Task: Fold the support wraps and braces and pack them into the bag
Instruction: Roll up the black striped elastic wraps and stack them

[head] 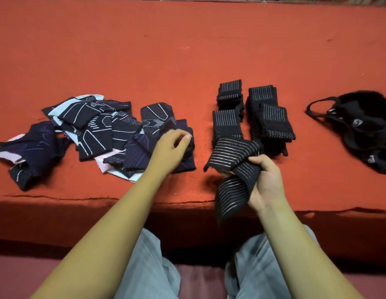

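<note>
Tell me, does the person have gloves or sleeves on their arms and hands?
No. The left arm and right arm are bare, with no sleeves in view. The left hand and right hand show no gloves, rings or watch that I can see. The only clothing in view is light grey trousers.

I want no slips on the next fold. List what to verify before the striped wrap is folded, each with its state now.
1. Grip of the right hand on the striped wrap: ok, fingers curled round it.
2. That wrap laid flat: not ok, bunched, one end hangs past the edge of the table.
3. Whether the left hand is free: cannot tell, it rests on the braces with fingers curled.
4. Stacks of folded wraps tidy: ok.
5. Mouth of the bag open: cannot tell.
6. All braces folded: not ok, a loose heap.
</note>
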### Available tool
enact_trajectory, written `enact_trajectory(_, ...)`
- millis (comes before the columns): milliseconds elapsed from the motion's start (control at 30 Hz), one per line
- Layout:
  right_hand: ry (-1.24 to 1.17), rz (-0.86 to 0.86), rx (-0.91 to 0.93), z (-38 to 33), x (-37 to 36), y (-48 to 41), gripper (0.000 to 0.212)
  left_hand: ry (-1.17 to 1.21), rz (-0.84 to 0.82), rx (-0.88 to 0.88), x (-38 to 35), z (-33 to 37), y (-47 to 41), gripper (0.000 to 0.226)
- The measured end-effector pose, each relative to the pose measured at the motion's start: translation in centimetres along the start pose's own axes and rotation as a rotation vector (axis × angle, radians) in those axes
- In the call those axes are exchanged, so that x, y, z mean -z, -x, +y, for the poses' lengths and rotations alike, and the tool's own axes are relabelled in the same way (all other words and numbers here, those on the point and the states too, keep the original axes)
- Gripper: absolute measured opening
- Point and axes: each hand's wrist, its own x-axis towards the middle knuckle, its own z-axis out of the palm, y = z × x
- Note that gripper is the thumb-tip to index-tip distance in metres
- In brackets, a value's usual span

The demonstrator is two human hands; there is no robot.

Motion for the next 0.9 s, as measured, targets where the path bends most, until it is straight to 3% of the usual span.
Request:
enact_trajectory(100,0.010,-0.076,-0.029,0.0,-1.2,-0.2,0.030,0.580,-0.278,0.388,-0.5,2.9,1.7,0.039)
enact_trajectory(167,0.040,-0.107,-0.046,0.0,-1.9,-0.2,0.034,0.831,-0.384,0.515,-0.3,3.4,2.5,0.056)
enact_trajectory(233,0.096,-0.138,-0.051,-0.1,-2.1,-0.3,0.032,0.940,-0.336,0.534,-0.1,3.5,2.9,0.032)
enact_trajectory(300,0.212,-0.148,-0.027,-0.3,-1.7,-0.5,0.036,0.918,-0.212,0.521,0.2,3.5,2.8,0.010)
enact_trajectory(433,0.612,-0.090,-0.003,-0.5,0.0,-0.2,0.024,0.892,0.121,0.493,1.9,2.6,0.8,0.007)
enact_trajectory(533,0.841,-0.120,-0.095,-0.7,1.0,0.5,0.018,0.774,0.210,0.406,3.4,3.4,-0.2,0.013)
enact_trajectory(633,1.081,-0.148,-0.201,-1.1,0.8,1.0,0.025,0.648,0.090,0.257,4.4,5.0,-0.7,0.010)
enact_trajectory(767,1.293,-0.043,0.172,-2.4,-1.9,1.0,0.059,0.487,-0.211,0.113,5.6,7.1,-0.6,0.011)
enact_trajectory(900,1.269,-0.171,0.406,-3.9,-6.4,1.8,0.005,0.448,-0.332,0.035,5.6,9.4,0.1,0.007)
